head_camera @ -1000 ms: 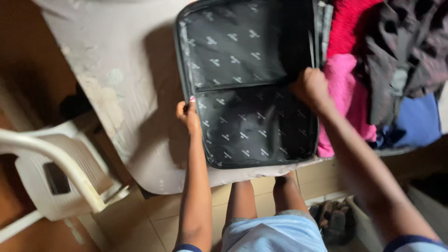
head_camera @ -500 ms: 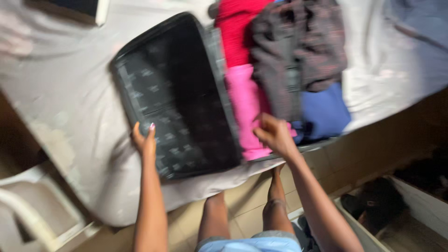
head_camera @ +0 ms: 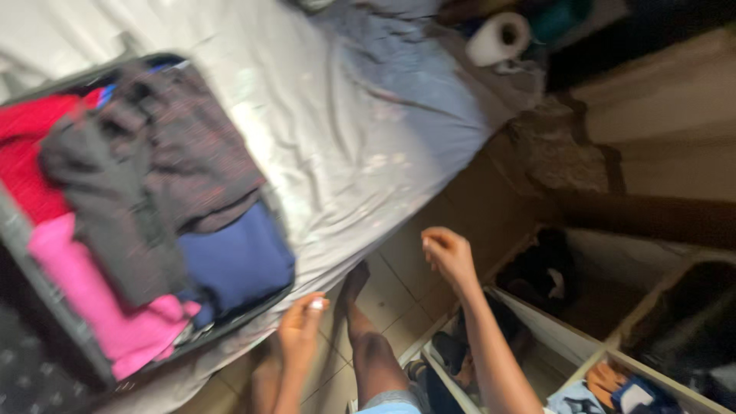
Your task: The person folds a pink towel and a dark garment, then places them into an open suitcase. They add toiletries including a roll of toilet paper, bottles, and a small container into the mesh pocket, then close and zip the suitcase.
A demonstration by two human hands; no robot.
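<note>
Head view, open suitcase (head_camera: pixel 46 322) holding folded clothes (head_camera: pixel 138 199), hand (head_camera: pixel 300 326) beside it

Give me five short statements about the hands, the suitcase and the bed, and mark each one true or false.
1. The open suitcase holds folded clothes. True.
2. The right hand grips a pink garment. False: it is empty, in the air over the floor.
3. The left hand holds nothing. True.
4. A roll of tissue lies at the far end of the bed. True.
5. The suitcase stands on the floor. False: it lies on the bed.
</note>
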